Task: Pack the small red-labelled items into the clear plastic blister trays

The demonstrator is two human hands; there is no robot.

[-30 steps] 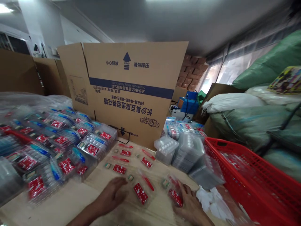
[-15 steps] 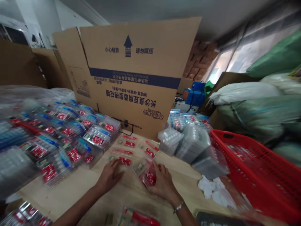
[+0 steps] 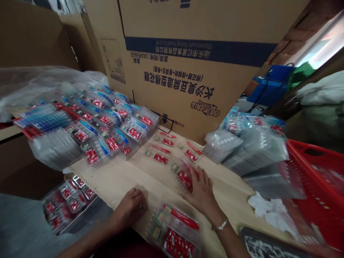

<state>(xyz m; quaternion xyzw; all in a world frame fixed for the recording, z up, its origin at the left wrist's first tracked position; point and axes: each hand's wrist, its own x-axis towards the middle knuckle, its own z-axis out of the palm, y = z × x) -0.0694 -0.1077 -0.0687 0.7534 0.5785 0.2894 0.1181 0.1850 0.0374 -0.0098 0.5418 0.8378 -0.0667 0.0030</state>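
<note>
My right hand (image 3: 202, 191) grips the right side of a clear plastic blister tray (image 3: 176, 175), which holds a red spotted packet (image 3: 185, 180), a small greenish packet and a red utensil, partly hidden by my fingers. My left hand (image 3: 133, 207) is closed near the table's front edge, its fingers curled under; whatever is in it, if anything, is hidden. Nearest to me lies another filled tray (image 3: 174, 229) with a red utensil (image 3: 185, 219). Beyond my hands, several more trays with red packets (image 3: 160, 158) lie on the wooden table (image 3: 107, 179).
Stacked filled trays (image 3: 113, 143) cover the table's left side. A cardboard box (image 3: 174, 82) stands behind. At right are nested clear trays (image 3: 260, 154), a red basket (image 3: 317, 215) and white scraps (image 3: 263, 208). A box of filled trays (image 3: 67, 204) sits lower left.
My left hand has drawn back from the laid-out trays toward the table's front edge and curled up. My right hand stays on its tray. The view has tilted down and turned left.
</note>
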